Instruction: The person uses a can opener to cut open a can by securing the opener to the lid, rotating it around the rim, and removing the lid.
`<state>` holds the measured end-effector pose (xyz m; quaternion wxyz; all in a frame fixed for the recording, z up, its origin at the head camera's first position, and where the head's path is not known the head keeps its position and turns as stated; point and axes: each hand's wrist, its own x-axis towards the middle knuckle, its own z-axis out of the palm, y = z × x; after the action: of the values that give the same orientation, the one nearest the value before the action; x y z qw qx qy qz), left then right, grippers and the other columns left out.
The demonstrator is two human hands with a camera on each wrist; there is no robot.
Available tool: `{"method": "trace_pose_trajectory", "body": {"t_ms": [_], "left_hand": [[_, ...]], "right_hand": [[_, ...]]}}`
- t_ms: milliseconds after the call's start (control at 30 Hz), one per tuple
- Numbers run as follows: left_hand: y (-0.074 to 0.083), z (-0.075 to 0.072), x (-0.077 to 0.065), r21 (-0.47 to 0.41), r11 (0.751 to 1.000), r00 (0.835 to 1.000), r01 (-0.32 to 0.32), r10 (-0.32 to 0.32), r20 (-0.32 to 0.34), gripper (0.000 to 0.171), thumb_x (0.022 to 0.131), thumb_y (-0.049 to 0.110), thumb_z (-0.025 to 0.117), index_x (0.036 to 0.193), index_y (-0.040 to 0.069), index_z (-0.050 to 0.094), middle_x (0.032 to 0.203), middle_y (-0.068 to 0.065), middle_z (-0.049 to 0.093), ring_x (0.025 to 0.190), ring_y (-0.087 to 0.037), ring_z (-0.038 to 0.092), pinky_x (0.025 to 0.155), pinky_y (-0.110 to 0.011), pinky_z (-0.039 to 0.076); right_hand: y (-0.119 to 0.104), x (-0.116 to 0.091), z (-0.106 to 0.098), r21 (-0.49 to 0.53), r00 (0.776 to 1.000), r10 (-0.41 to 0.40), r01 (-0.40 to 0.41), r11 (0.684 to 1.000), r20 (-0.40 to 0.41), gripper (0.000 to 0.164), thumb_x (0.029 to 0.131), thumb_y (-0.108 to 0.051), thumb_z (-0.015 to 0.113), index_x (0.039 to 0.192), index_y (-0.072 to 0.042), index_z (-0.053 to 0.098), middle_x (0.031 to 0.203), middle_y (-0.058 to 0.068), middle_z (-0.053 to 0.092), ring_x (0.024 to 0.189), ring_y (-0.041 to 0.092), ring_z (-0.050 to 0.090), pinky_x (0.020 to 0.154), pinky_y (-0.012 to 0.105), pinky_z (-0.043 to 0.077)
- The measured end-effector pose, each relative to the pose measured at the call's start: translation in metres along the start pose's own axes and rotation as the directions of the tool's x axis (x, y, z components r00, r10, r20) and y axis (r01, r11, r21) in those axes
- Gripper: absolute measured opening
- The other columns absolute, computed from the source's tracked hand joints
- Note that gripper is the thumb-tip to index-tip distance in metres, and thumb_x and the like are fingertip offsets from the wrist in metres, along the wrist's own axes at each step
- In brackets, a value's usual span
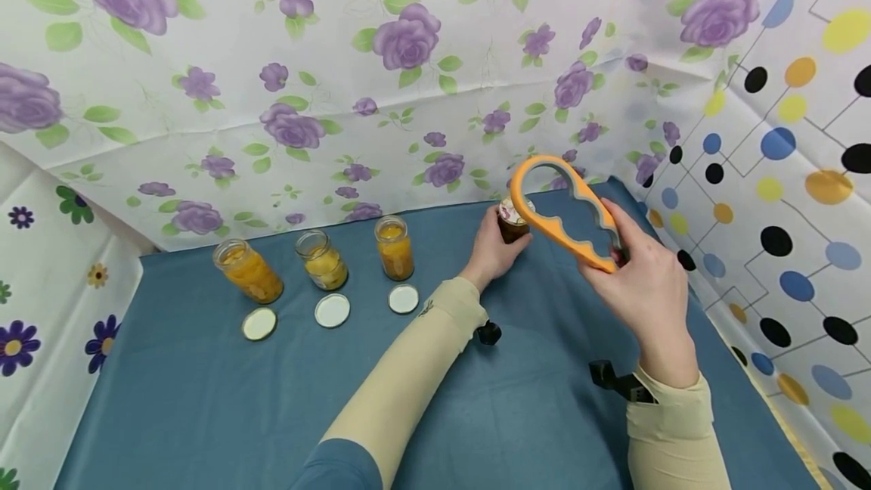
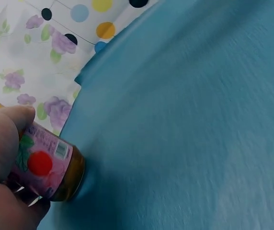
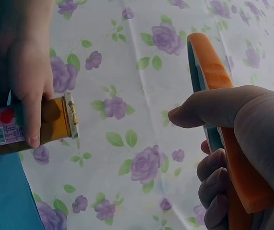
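My left hand (image 1: 491,249) grips a glass jar (image 3: 55,117) that stands on the blue cloth near its back edge. The jar has a pink label (image 2: 48,160) with a red fruit on it. A patterned lid (image 3: 72,116) sits on its mouth. Up in the air to the right, my right hand (image 1: 646,286) holds an orange and grey jar opener (image 1: 561,235) by one end. Its wide round loop points toward the jar, apart from the lid. In the right wrist view the thumb lies across the opener (image 3: 216,67) and the other fingers curl under it.
Left of the hands stand three lidless jars of yellow-orange fruit: a left jar (image 1: 252,274), a middle jar (image 1: 325,263) and a right jar (image 1: 395,252). Three lids (image 1: 332,310) lie in front of them on the blue cloth (image 1: 272,414). Patterned sheets (image 1: 340,89) hang around.
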<state>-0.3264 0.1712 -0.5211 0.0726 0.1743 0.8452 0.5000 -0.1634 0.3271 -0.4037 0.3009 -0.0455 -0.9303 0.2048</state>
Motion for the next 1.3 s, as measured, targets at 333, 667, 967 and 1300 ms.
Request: {"method": "trace_pose_trajectory", "body": {"t_ms": [333, 667, 967, 1300], "left_hand": [[-0.016, -0.005, -0.032, 0.060, 0.993, 0.994, -0.099, 0.102, -0.047, 0.060, 0.089, 0.046, 0.071, 0.137, 0.019, 0.048, 0.120, 0.000, 0.053, 0.104, -0.012, 0.053, 0.092, -0.035, 0.050], [-0.031, -0.035, -0.105, -0.043, 0.964, 0.964, -0.264, 0.261, -0.058, 0.053, 0.088, 0.032, 0.076, 0.134, 0.022, 0.052, 0.120, 0.004, 0.062, 0.105, -0.005, 0.057, 0.090, -0.032, 0.053], [0.014, -0.093, -0.168, -0.179, 0.850, 0.863, -0.496, 0.460, -0.209, 0.039, 0.080, 0.005, 0.075, 0.116, 0.006, 0.061, 0.100, -0.008, 0.066, 0.083, -0.013, 0.062, 0.072, -0.034, 0.056], [0.028, -0.136, -0.193, -0.096, 0.756, 0.746, -0.647, 0.603, -0.284, 0.040, 0.075, -0.003, 0.076, 0.112, -0.005, 0.062, 0.098, -0.016, 0.069, 0.086, -0.018, 0.065, 0.075, -0.038, 0.059]], "right_hand": [[-0.008, -0.007, -0.002, 0.046, 0.998, 0.006, -0.009, 0.999, 0.059, 0.075, 0.079, -0.030, 0.077, 0.146, -0.041, 0.045, 0.066, -0.002, 0.051, 0.051, 0.019, 0.042, 0.045, 0.037, 0.033], [-0.038, -0.022, 0.010, 0.192, 0.967, -0.126, 0.084, 0.978, 0.221, 0.083, 0.076, -0.014, 0.076, 0.146, -0.044, 0.042, 0.080, -0.008, 0.058, 0.057, 0.013, 0.047, 0.048, 0.035, 0.038], [-0.090, -0.028, 0.005, 0.286, 0.891, -0.331, 0.245, 0.926, 0.310, 0.081, 0.073, -0.014, 0.078, 0.143, -0.040, 0.047, 0.082, -0.013, 0.053, 0.058, 0.007, 0.044, 0.047, 0.030, 0.040], [-0.125, -0.035, 0.011, 0.277, 0.859, -0.358, 0.266, 0.923, 0.365, 0.078, 0.074, -0.020, 0.078, 0.143, -0.037, 0.048, 0.079, -0.013, 0.052, 0.058, 0.009, 0.043, 0.046, 0.030, 0.038]]}}
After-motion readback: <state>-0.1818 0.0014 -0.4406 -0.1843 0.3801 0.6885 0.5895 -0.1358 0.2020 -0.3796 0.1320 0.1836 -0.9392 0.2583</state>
